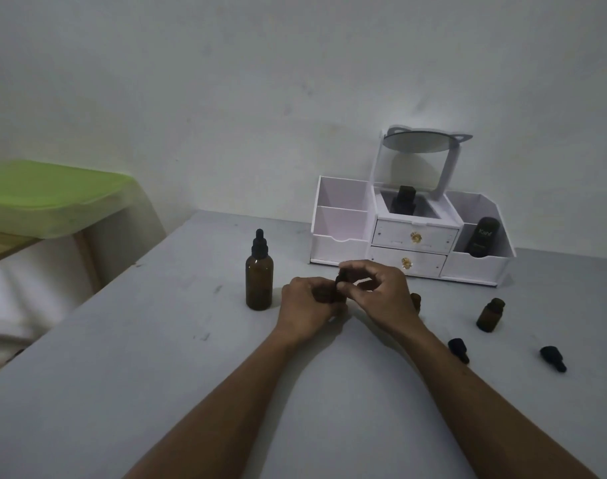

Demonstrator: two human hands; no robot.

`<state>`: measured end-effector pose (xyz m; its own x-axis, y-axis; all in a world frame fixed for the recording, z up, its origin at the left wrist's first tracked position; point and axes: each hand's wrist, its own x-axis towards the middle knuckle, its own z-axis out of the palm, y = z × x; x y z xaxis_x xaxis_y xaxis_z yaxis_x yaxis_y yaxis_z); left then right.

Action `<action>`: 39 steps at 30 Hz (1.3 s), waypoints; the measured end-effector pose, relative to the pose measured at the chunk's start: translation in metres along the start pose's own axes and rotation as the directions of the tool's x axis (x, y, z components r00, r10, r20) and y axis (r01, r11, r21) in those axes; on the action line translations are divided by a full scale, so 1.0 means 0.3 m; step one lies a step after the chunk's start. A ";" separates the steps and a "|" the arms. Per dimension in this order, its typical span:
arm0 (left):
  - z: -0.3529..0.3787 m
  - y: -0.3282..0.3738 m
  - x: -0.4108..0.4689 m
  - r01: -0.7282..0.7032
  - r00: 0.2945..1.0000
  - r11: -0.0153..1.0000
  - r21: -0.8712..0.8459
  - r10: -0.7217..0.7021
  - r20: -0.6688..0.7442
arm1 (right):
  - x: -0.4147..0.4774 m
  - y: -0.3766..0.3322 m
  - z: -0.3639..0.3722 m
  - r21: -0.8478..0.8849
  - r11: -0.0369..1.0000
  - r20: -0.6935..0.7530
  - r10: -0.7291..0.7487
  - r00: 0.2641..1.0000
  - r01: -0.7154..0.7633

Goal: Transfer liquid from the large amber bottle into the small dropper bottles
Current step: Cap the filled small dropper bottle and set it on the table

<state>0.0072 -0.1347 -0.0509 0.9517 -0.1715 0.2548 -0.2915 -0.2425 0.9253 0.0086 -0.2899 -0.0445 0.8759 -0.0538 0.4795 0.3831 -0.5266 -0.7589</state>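
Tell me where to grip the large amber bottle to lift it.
Take the large amber bottle round its straight cylindrical body, below the shoulder, coming from its right, where the left hand is nearest. It stands upright and apart; the narrow black dropper cap gives a poorer grip.

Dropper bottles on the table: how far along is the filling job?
Early, it seems. Done: the left loose cap and right loose cap lie on the table, and one open small bottle stands uncapped. In hand: the left hand grips a second small bottle while the right hand pinches its dropper cap. Left: the large amber bottle is capped, so the transfer seems yet to come.
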 end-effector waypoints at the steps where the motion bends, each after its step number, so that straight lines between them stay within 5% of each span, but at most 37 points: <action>1: -0.001 -0.006 0.007 -0.007 1.000 1.000 0.022 0.006 0.002 | 0.003 0.003 0.004 0.010 1.000 -0.006 0.014 1.000 -0.014; 39: 0.018 -0.012 -0.007 0.006 1.000 1.000 -0.013 -0.006 -0.016 | -0.020 0.021 0.057 0.100 0.994 -0.141 -0.039 0.989 0.053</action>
<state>0.0057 -0.1387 -0.0563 0.9548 -0.1552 0.2534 -0.2844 -0.2306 0.9306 0.0108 -0.2784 -0.0597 0.8100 -0.1527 0.5662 0.4568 -0.4409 -0.7726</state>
